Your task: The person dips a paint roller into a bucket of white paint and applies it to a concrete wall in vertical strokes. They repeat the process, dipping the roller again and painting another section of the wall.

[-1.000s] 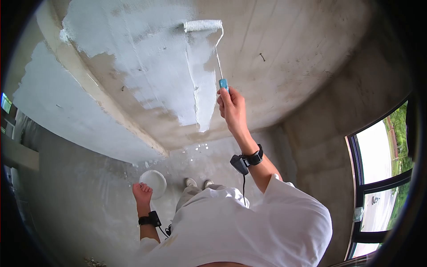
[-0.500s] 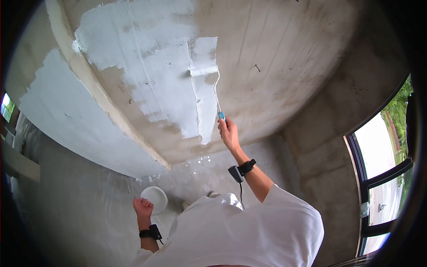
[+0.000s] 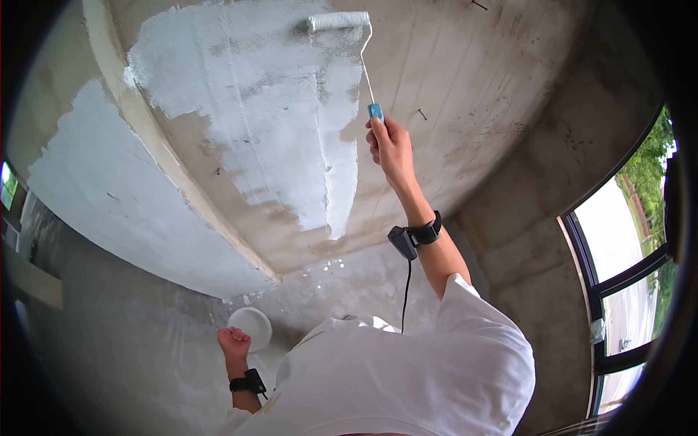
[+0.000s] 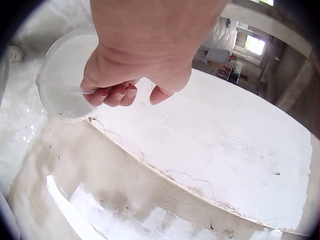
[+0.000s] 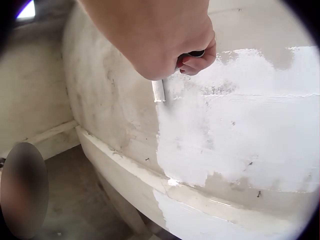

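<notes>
My right hand (image 3: pixel 393 151) grips the blue handle (image 3: pixel 375 111) of a paint roller, whose white sleeve (image 3: pixel 339 21) lies against the wall at the top of the painted area. In the right wrist view, fingers curl round the handle, and part of the roller sleeve (image 5: pixel 158 91) shows beyond the hand (image 5: pixel 167 40). My left hand (image 3: pixel 235 344) is low at the left, beside a round white bucket (image 3: pixel 267 325). The left wrist view shows this hand (image 4: pixel 142 45) with fingers curled round the thin handle (image 4: pixel 65 88) of the bucket (image 4: pixel 41 100).
White paint (image 3: pixel 269 123) covers part of the bare wall (image 3: pixel 451 73). A raised ledge (image 3: pixel 171 167) separates it from another painted surface (image 3: pixel 109 196) at the left. A nail (image 3: pixel 422 115) sticks out of the wall. Dark-framed windows (image 3: pixel 602 291) stand at the right; white spots mark the floor (image 3: pixel 342 266).
The right hand and roller moved down the wall, then back up and slightly right. Fresh paint now covers more of the strip's right side. The left hand stays low beside the bucket.
</notes>
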Available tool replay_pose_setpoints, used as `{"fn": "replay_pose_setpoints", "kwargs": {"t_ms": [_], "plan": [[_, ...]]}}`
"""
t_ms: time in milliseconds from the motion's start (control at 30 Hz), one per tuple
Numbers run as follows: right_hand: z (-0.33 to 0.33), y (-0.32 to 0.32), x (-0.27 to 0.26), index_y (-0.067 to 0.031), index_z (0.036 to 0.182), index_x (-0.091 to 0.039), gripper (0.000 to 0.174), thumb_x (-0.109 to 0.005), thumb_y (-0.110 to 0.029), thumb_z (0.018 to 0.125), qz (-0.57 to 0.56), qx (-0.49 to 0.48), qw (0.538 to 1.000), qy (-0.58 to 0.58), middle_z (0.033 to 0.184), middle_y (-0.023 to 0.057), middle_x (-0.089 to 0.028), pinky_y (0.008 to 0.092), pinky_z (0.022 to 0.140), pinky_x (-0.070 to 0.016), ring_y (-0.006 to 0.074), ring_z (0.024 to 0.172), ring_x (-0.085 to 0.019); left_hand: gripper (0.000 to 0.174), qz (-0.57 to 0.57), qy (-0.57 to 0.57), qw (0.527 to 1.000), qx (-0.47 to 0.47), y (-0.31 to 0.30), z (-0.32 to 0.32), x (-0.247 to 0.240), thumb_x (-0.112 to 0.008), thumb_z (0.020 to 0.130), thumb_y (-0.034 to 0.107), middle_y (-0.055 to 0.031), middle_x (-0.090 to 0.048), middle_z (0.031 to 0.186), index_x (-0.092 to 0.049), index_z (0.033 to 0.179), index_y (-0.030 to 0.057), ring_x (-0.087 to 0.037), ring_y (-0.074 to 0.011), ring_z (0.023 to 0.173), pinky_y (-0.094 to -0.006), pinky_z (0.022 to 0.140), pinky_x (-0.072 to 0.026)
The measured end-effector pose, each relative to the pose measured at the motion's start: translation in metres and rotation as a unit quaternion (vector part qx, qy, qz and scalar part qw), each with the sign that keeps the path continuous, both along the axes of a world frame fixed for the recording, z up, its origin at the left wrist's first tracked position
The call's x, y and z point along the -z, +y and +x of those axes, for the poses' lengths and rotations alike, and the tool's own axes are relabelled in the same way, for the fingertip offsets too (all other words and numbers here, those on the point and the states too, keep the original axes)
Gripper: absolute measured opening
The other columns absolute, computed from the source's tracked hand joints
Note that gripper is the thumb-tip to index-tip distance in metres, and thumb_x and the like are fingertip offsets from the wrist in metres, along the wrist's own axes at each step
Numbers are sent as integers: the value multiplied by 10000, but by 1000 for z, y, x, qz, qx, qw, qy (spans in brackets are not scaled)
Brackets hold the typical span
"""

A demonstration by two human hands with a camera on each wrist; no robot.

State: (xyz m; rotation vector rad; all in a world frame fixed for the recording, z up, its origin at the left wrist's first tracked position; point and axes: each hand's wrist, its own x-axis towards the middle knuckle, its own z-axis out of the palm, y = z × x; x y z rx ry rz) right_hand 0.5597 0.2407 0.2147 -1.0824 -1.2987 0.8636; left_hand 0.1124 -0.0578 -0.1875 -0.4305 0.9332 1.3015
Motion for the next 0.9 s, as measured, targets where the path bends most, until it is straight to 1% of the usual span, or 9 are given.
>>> {"fn": "replay_pose_setpoints", "kwargs": {"t_ms": [200,300,433,500,633,733,767,833,900], "plan": [[-15,16,-45,-44,872,-512,311,-493,-311,1032,46,33,997,-53,668,-50,-438,212,438,-267,24,516,-350,183,20,-14,1000,10,4,7,-2,-493,801,305,34,-345,538,-496,713,145,-329,-135,472,-306,519,-317],[-12,19,-30,-57,853,-500,322,-487,-323,1033,43,57,993,-95,666,-50,-447,213,442,-296,25,520,-375,173,12,-3,1000,8,7,11,-5,-490,797,301,34,-342,537,-491,719,146,-329,-136,472,-308,516,-314],[-4,14,21,-67,837,-489,333,-484,-335,1035,35,74,989,-126,665,-51,-457,215,446,-321,27,523,-398,167,-12,5,1000,4,11,16,-3,-485,794,298,36,-334,537,-479,715,151,-328,-133,473,-310,511,-306],[0,3,45,34,821,-525,403,-483,-312,1024,-2,92,986,-141,613,84,-542,343,530,-431,148,559,-521,165,-14,5,1000,10,13,16,-3,-483,793,298,37,-333,538,-481,715,153,-328,-131,474,-309,514,-306],[7,-16,96,34,810,-516,398,-485,-302,1023,-35,96,983,-152,611,109,-550,364,538,-436,187,554,-541,161,-4,-1,1000,28,15,16,2,-483,793,300,41,-333,538,-491,717,158,-332,-127,476,-308,524,-311],[12,-27,129,42,825,-522,379,-483,-280,1022,-52,104,975,-190,629,150,-576,404,560,-449,268,555,-560,163,6,2,999,36,17,17,4,-485,794,303,44,-334,539,-497,719,159,-333,-127,477,-307,532,-316],[13,-30,137,42,825,-522,379,-483,-280,1022,-52,104,975,-190,629,150,-576,404,560,-449,268,555,-560,163,6,2,999,36,17,17,5,-485,794,303,44,-334,539,-497,719,159,-333,-127,477,-307,532,-316],[15,-33,146,-12,844,-504,352,-476,-304,1038,-40,100,974,-197,640,14,-514,278,473,-383,75,531,-447,170,11,0,999,37,18,19,6,-487,799,307,44,-336,540,-498,718,157,-331,-127,477,-311,529,-316],[18,-30,141,-10,843,-503,357,-477,-307,1038,-30,100,975,-194,642,14,-514,277,473,-381,74,534,-445,170,8,2,999,33,18,21,4,-490,799,305,43,-338,540,-500,719,155,-329,-127,475,-309,527,-314]]}}
